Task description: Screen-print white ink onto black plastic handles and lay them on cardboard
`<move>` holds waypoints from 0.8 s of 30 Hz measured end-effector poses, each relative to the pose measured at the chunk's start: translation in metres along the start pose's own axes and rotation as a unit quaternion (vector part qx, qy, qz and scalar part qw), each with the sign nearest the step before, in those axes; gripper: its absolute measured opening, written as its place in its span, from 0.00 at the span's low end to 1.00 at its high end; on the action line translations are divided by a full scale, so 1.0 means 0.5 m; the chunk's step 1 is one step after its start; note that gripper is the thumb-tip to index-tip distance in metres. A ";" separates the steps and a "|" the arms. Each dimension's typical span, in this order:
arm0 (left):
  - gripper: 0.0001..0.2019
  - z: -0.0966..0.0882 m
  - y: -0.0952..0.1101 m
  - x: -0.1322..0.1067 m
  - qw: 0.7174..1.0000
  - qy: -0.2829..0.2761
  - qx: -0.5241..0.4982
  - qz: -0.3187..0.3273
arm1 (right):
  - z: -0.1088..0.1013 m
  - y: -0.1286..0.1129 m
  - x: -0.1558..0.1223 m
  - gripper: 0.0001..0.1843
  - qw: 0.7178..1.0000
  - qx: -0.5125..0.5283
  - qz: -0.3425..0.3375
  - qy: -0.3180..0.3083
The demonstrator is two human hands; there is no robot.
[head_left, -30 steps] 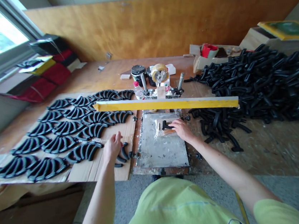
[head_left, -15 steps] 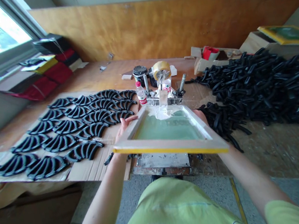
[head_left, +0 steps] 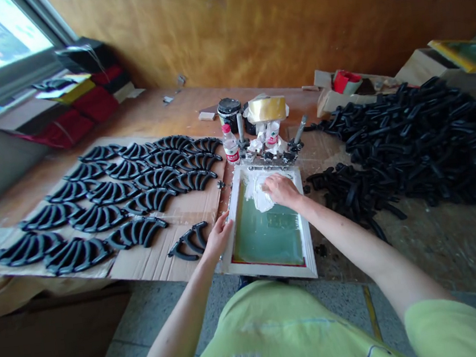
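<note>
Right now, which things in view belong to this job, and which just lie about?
Seemingly the job's: framed screen at left hand; white smear by right hand; curved black pieces; black heap.

Probably lying about: red boxes; red roll; yellow frame.

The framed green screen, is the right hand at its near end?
No, the right hand is over the far half of the framed green screen, by the white patch.

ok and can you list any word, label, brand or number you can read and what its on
None can be read for sure.
Bottle with red cap: red label, white marks too small to read.
White container to its right: red print, too small.
Shirt: faint lettering, blurred; dark script cut off at the picture's edge.
</note>
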State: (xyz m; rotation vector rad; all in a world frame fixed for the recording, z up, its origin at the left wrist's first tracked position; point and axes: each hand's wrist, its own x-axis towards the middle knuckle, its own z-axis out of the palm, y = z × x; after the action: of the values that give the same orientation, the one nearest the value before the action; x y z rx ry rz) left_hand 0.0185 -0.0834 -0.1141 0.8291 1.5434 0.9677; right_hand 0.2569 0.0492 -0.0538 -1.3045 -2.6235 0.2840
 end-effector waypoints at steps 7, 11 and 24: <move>0.28 -0.003 0.004 -0.005 0.999 0.016 0.027 0.031 | -0.029 0.001 -0.045 0.05 0.988 0.049 -0.137 -0.055; 0.30 -0.003 0.007 -0.009 1.000 0.002 0.004 0.018 | -0.003 -0.003 -0.052 0.10 0.995 0.022 -0.090 0.026; 0.28 -0.020 0.192 -0.076 0.999 -0.015 -0.028 0.023 | -0.088 0.095 0.066 0.30 0.981 0.065 0.103 0.151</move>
State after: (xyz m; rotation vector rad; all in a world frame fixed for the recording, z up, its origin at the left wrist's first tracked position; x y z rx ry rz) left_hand 0.0167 -0.0780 -0.0107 0.8383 1.4703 1.0221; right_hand 0.2849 0.1076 -0.0205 -1.4490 -2.1875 0.2596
